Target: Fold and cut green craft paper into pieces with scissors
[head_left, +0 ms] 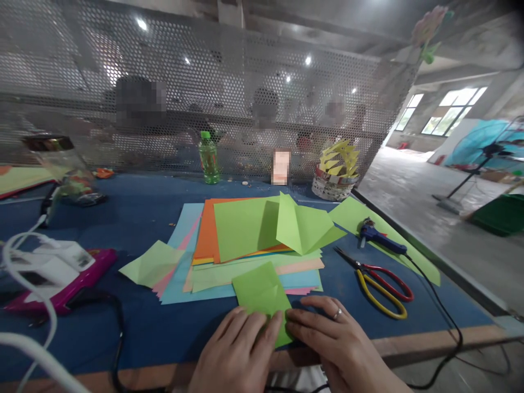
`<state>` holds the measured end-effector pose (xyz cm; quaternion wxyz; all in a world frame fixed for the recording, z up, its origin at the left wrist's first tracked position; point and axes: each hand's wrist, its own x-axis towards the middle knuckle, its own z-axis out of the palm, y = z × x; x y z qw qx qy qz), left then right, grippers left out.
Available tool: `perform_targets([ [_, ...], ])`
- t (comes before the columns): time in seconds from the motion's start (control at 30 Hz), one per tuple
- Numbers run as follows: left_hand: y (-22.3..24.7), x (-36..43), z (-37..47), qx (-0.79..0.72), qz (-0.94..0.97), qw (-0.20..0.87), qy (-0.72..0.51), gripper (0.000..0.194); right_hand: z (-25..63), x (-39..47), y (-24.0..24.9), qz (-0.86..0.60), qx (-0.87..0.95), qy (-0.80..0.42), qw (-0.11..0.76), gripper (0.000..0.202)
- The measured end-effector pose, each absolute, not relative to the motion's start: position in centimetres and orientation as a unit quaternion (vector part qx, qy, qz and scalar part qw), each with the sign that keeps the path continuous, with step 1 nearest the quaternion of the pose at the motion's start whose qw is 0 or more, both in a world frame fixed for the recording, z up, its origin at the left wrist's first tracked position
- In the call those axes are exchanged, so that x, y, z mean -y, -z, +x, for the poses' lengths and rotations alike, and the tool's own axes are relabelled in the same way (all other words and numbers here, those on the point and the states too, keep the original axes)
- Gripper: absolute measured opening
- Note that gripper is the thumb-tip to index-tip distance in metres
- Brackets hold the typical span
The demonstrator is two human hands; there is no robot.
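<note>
A folded piece of green paper [262, 286] lies at the table's front edge, with a crease across it. My left hand [239, 346] rests on its lower left part, fingers bent, close together and pressed down on the sheet. From the other side my right hand [327, 333], a ring on one finger, has its fingertips at the paper's right edge; its thumb is hidden. Both hands are closed on this paper. Behind them is a stack of coloured sheets [176, 278], topped by a creased green sheet [307, 224] that stands partly raised.
Right of the stack lie red-and-yellow-handled pliers [379, 284] and a blue glue gun [379, 237] with a trailing cord. A magenta power strip [98, 262] with white plugs sits left. Farther back stand a glass jar [76, 174], green bottle [208, 161] and basket [335, 185].
</note>
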<state>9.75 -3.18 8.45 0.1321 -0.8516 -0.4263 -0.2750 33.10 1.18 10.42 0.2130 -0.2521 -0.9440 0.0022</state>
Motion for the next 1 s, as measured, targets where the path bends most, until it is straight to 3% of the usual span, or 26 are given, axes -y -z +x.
perform_targets([
  [0.3, -8.3, 1.3, 10.0, 0.356, -0.858, 0.128, 0.347, 0.039, 32.3, -1.2, -9.4, -0.25, 0.919, -0.022, 0.303, 0.037],
  [0.57, -8.5, 1.6, 9.9, 0.363, -0.85, 0.116, 0.363, 0.043, 31.0, -0.9, -10.1, -0.263, 0.901, 0.054, 0.341, 0.02],
  [0.87, -7.7, 1.4, 10.4, 0.378, -0.821, 0.077, 0.422, 0.042, 29.5, -0.5, -9.3, -0.298, 0.873, 0.084, 0.376, 0.017],
  [1.0, -8.1, 2.7, 9.4, 0.398, -0.828, 0.114, 0.378, 0.039, 29.5, -0.7, -8.8, -0.282, 0.864, 0.125, 0.398, 0.019],
])
